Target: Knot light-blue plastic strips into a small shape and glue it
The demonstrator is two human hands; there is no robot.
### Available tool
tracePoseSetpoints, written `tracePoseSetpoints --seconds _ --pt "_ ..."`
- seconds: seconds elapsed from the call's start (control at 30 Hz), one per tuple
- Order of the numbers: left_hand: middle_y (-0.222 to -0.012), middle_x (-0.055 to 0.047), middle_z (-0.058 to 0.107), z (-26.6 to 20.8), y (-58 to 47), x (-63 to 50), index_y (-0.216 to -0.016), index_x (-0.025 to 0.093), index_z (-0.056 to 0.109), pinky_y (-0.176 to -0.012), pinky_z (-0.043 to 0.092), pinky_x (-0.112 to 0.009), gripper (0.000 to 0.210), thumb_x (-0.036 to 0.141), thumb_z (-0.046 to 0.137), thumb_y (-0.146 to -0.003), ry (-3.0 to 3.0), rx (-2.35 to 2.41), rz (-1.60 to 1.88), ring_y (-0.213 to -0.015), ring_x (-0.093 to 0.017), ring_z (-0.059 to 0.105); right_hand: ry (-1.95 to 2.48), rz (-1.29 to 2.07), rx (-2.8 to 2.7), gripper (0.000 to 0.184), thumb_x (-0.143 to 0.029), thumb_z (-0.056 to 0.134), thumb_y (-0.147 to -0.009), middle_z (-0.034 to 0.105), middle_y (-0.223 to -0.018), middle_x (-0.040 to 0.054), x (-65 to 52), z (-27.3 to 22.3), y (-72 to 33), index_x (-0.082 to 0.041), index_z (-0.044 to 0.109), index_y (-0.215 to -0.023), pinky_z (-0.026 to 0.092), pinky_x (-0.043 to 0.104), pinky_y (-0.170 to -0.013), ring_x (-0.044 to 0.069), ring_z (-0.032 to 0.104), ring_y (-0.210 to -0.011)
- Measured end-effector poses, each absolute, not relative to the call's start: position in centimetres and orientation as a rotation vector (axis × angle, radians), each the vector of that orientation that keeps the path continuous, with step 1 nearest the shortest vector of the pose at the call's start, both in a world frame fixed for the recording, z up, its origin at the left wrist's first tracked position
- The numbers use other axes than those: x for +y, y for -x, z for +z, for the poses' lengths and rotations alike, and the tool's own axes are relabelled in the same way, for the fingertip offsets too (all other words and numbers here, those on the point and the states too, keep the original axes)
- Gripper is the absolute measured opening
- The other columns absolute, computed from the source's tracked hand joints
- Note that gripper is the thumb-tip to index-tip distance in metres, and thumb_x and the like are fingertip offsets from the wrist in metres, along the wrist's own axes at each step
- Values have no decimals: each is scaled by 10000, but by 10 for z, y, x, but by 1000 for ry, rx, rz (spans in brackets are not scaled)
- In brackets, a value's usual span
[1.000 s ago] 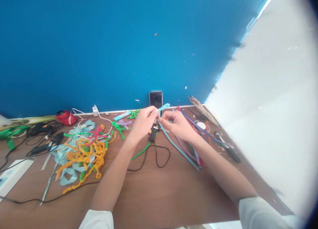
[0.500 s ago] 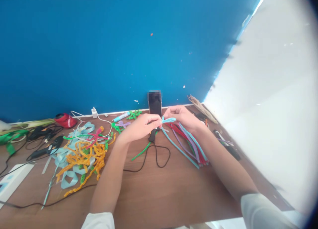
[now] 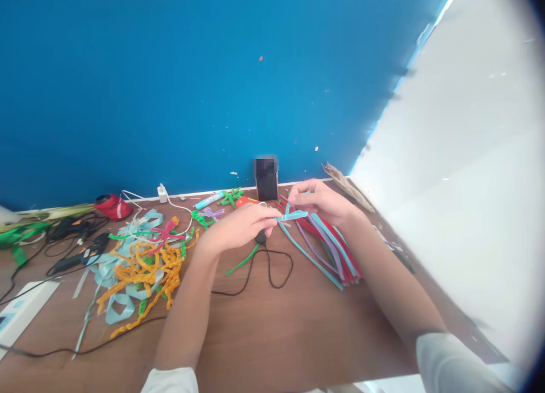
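A light blue pipe cleaner [image 3: 293, 216], bent into a loop with a long tail slanting down to the right, is held above the table. My left hand [image 3: 249, 225] pinches it where the strands meet. My right hand [image 3: 317, 200] has its thumb and forefinger closed on an upright end of the same pipe cleaner, just right of the left fingertips. Beneath the right hand lies a bundle of pipe cleaners [image 3: 336, 251] in red, purple, green and light blue. A small black device [image 3: 260, 238] with a cable sits under the left hand, partly hidden.
A phone [image 3: 266, 180] leans against the blue wall. To the left lie tangled orange pipe cleaners [image 3: 149, 268] over light blue ribbon, a red roll [image 3: 114, 207], black cables and a white power strip [image 3: 23, 310]. Dried husks [image 3: 347, 185] rest at the right back.
My right hand has moved slightly away from my left, drawing up an end of the light blue pipe cleaner. My left hand has shifted a little lower, and a red-orange item now shows behind it.
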State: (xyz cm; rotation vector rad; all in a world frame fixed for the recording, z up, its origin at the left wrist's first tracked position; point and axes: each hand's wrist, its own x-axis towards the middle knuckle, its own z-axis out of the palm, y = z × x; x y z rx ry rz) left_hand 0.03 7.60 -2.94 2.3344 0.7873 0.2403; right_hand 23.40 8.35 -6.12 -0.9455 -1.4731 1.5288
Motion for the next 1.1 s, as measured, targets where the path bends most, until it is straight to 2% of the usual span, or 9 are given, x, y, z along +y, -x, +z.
tracePoseSetpoints --seconds 0.1,0.17,0.3,0.4,0.5,0.67,0.77,0.83,1.1 --pt "-699 10 600 -34 0 78 -719 183 523 -660 330 -270 271 216 431 -972 -2384 907 204 -659 -139 527 1025 1315 -1631 210 -324 763 -769 639 -684 8 79 -61 -229 -145 696 -685 326 251 -563 91 474 -581" --pt "-671 7 600 -38 -2 78 -694 186 518 -640 306 -279 276 217 450 -959 -2420 1023 255 -634 -145 517 1094 1071 -1745 214 -332 707 -817 679 -767 36 74 -58 -224 -147 701 -710 391 277 -660 138 560 -701" --pt "-685 -21 638 -46 -11 77 -688 188 553 -638 301 -292 293 242 456 -959 -2381 1286 506 -642 -167 546 1242 557 -1962 215 -272 559 -895 655 -711 26 59 -51 -212 -159 698 -776 364 298 -678 146 541 -673" --pt "-695 -17 655 -51 -17 80 -719 189 571 -647 323 -283 295 262 438 -971 -2241 1300 683 -661 -166 559 1293 416 -2035 217 -236 529 -893 621 -656 12 53 -48 -207 -168 671 -744 340 300 -663 135 502 -627" --pt "-671 10 611 -53 -19 84 -755 185 562 -608 326 -256 273 287 436 -974 -2015 1145 785 -603 -130 497 1213 602 -1955 219 -266 553 -879 608 -661 10 58 -50 -209 -162 652 -713 360 293 -661 135 502 -638" --pt "-613 55 472 -50 -20 86 -823 165 546 -529 271 -207 240 349 495 -970 -1657 821 781 -519 -72 367 994 1163 -1676 234 -370 696 -827 652 -727 31 77 -62 -225 -144 711 -767 388 285 -627 133 518 -650" --pt "-598 52 473 -48 -18 85 -840 152 561 -509 244 -194 249 364 533 -968 -1578 714 715 -506 -56 358 912 1361 -1576 238 -387 748 -815 583 -618 -11 86 -70 -235 -149 744 -819 249 254 -506 80 366 -519" --pt "-588 43 482 -50 -17 85 -851 146 577 -492 230 -189 253 371 551 -964 -1502 628 664 -492 -51 355 864 1443 -1524 216 -364 781 -793 524 -558 -38 89 -71 -240 -152 746 -805 186 251 -488 64 302 -490" --pt "-490 84 337 -66 -24 92 -806 136 573 -409 188 -168 202 302 634 -903 -1079 364 535 -402 -34 225 777 1611 -1258 187 -259 830 -717 457 -538 -64 91 -64 -246 -136 688 -714 142 240 -476 38 295 -471"
